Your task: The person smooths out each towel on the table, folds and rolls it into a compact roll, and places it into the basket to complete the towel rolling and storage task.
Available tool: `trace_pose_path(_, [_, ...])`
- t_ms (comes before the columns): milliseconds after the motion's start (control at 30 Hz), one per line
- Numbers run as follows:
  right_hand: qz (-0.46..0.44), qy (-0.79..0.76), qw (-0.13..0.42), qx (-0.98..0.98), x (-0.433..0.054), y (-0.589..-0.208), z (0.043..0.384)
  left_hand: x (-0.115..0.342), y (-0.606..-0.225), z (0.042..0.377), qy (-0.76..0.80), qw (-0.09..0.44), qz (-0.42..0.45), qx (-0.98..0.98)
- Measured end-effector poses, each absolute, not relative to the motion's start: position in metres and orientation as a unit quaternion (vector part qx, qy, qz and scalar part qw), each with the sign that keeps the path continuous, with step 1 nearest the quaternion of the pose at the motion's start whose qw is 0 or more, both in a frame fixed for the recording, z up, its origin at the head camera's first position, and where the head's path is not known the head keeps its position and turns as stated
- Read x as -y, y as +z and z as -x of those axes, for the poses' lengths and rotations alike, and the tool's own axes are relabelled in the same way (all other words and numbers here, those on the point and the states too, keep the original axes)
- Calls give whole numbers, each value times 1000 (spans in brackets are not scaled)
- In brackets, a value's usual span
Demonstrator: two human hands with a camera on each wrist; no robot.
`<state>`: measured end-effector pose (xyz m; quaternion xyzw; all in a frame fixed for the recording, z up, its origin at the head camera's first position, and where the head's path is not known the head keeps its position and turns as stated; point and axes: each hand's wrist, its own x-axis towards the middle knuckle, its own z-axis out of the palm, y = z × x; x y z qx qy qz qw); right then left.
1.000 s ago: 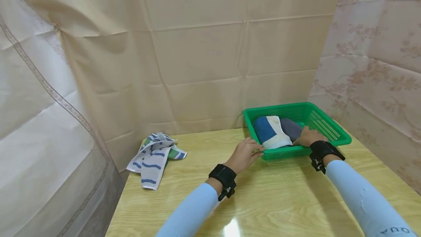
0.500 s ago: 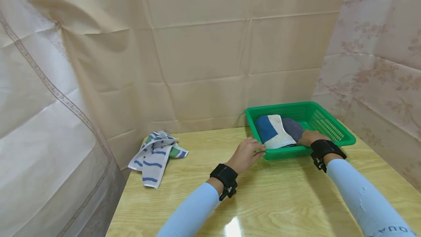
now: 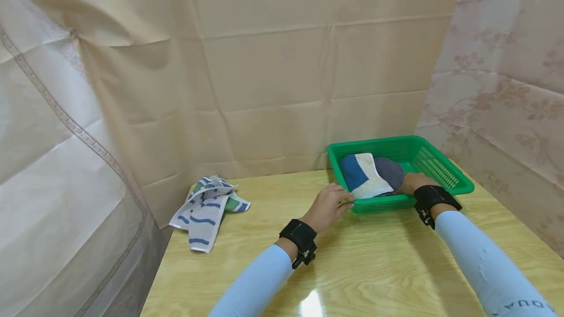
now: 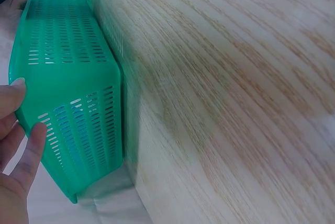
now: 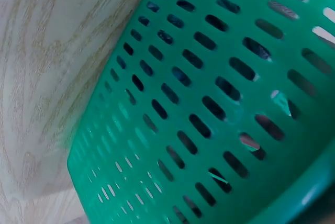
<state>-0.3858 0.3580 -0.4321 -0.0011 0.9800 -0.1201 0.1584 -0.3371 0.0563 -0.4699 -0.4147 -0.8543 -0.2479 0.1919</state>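
A green plastic basket (image 3: pixel 383 205) with slotted walls stands at the back right of the table. At its near left corner, my left hand (image 3: pixel 327 208) grips the rim. The left wrist view shows that hand's thumb and fingers (image 4: pixel 32 153) around the corner. My right hand (image 3: pixel 417 183) reaches over the near rim into the basket, beside a dark grey cloth (image 3: pixel 388 172). Its fingers are hidden behind the basket wall, so their hold is unclear. A folded blue and white cloth (image 3: pixel 369 180) lies left of the grey one inside the basket.
A crumpled white towel (image 3: pixel 204 219) with blue stripes and green patches lies at the table's left edge. Beige curtains (image 3: pixel 264 72) hang behind the wood-grain table (image 3: pixel 370 268). A flowered curtain (image 3: pixel 506 97) closes off the right side.
Inside the basket, the grey cloth shows a slightly fuller, rounder outline beside my right hand. My left hand stays at the basket's corner.
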Motion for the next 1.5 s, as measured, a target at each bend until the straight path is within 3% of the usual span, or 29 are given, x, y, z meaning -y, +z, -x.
trace_pose_path(367, [24, -130, 110, -985, -369, -420, 373, -56, -467, 336, -265, 187, 415, 850])
trace_pose_path(467, [8, -148, 33, -988, -367, -423, 364, -54, -467, 334, -270, 175, 419, 849])
trace_pose_path(667, [53, -160, -207, -964, -334, -438, 356, -30, -475, 335, -267, 150, 396, 866])
trace_pose_path(800, [80, -173, -291, -938, -304, -441, 356, 3, -484, 340, -251, 176, 336, 890])
trace_pose_path(967, [123, -180, -308, -926, -266, -444, 353, 66, -487, 339, -211, 166, 247, 931])
trace_pose_path(1200, [234, -130, -317, -910, -221, -456, 347, 178, -501, 321, -103, 247, 133, 954])
trace_pose_path(1367, [290, -96, -303, -903, -207, -470, 348, 216, -512, 306, -85, 184, 44, 978])
trace_pose_path(1500, [331, -53, -296, -895, -199, -479, 350, 224, -512, 305, -63, 140, 53, 987])
